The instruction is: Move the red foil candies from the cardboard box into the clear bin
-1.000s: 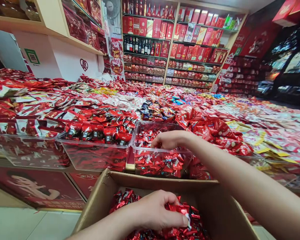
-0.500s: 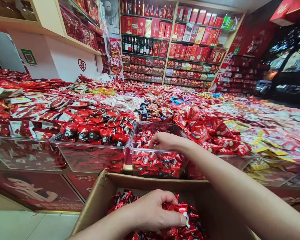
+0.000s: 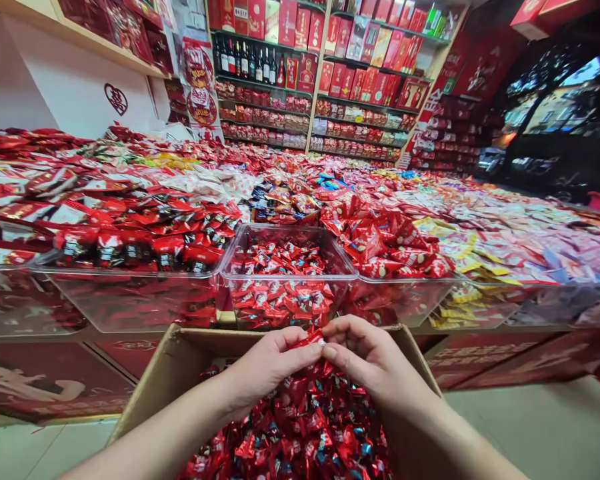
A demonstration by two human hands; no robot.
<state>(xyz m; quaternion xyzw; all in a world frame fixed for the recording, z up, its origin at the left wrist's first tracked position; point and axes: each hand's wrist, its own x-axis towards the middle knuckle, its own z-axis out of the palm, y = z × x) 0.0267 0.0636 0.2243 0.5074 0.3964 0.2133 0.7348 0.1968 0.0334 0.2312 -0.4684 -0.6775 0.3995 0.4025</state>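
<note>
Red-wrapped candy [image 3: 310, 341]: one, pinched between left hand [image 3: 280, 363] and right hand [image 3: 363, 353], above cardboard box [image 3: 153, 380]; long axis roughly crosswise. Clear bins [image 3: 287, 275] behind; shelves [image 3: 307, 107] beyond.

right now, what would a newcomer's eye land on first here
Probably the sea of mostly red packets spread across the middle, with shelves of red boxes behind. Nearer, the left hand and right hand hold a small red wrapper between them over an open cardboard box.
</note>
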